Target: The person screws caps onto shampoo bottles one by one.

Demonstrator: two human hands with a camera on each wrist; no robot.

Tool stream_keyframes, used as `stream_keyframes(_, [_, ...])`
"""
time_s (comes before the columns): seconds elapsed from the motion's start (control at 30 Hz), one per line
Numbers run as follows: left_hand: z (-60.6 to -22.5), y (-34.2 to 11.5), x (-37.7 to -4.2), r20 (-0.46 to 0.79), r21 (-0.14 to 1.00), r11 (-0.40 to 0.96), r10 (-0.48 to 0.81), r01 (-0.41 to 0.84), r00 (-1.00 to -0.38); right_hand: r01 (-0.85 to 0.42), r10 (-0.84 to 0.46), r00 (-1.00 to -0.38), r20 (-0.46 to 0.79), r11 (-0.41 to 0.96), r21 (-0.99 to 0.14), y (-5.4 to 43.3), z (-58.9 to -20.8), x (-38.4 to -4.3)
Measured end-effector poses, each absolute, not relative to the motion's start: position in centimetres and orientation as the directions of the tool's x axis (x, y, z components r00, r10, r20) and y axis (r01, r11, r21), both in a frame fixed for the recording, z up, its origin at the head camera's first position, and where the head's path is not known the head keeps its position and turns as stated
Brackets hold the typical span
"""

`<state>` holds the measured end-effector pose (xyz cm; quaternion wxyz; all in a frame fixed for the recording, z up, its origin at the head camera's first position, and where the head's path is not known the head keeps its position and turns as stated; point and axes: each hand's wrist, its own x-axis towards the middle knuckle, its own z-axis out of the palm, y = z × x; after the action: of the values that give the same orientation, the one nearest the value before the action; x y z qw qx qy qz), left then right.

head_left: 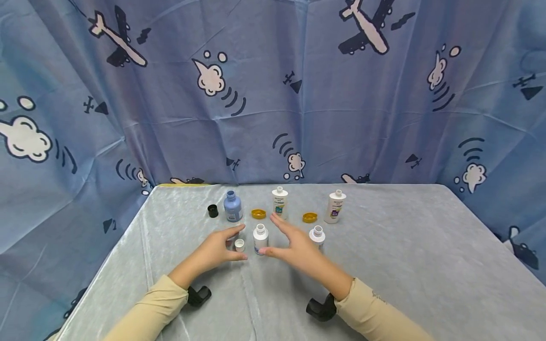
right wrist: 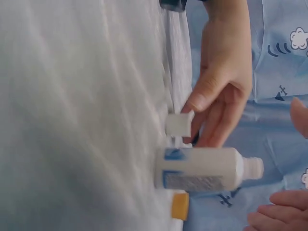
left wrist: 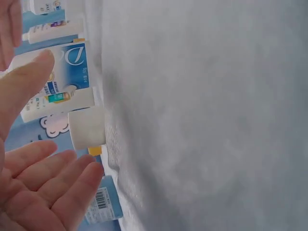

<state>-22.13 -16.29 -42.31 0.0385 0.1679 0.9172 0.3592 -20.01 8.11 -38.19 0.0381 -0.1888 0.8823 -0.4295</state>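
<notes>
My left hand (head_left: 215,247) is spread around a white cap (head_left: 240,245) on the table, its thumb and fingers extended to either side. That cap (left wrist: 87,127) appears between thumb and fingers in the left wrist view; whether they touch it I cannot tell. Just right of it stands an uncapped white bottle (head_left: 260,234), upright, with blue on its label. My right hand (head_left: 294,244) is held beside this bottle, thumb and fingers stretched apart and gripping nothing. In the right wrist view the bottle (right wrist: 202,168) shows between the two hands.
Behind stand an open blue bottle (head_left: 232,208) and two open white bottles (head_left: 279,201) (head_left: 335,207). Another white bottle (head_left: 317,235) is partly hidden by my right arm. A black cap (head_left: 213,210) and two amber caps (head_left: 258,214) (head_left: 310,217) lie among them.
</notes>
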Motion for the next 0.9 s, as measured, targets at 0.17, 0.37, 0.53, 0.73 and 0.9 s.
stream_keyframes(0.17, [-42.4,-16.1,-22.2,0.037,0.752,0.619,0.304,0.226,-0.952,-0.228,-0.301,-0.950,0.082,0.488,-0.842,7.3,-39.4,-20.3])
stream_keyframes(0.37, [-42.9,-16.1,-22.6,0.006,0.812,0.561,0.268,0.161,-0.963,-0.158,-0.287,-0.957,0.049,0.369,-0.916,6.6,-40.8,-20.7])
stream_keyframes(0.53, [-43.1,-16.1,-22.8,-0.012,0.839,0.529,0.253,0.128,-0.967,-0.105,-0.280,-0.959,0.033,0.244,-0.964,6.2,-41.7,-21.0])
stream_keyframes(0.73, [-43.1,-16.1,-22.9,-0.031,0.837,0.537,0.232,0.101,-0.972,-0.051,-0.273,-0.962,0.005,0.161,-0.986,5.6,-42.5,-21.5])
stream_keyframes(0.9, [-43.2,-16.2,-23.1,-0.049,0.831,0.550,0.225,0.085,-0.973,-0.053,-0.238,-0.971,0.026,0.106,-0.993,5.1,-43.0,-21.6])
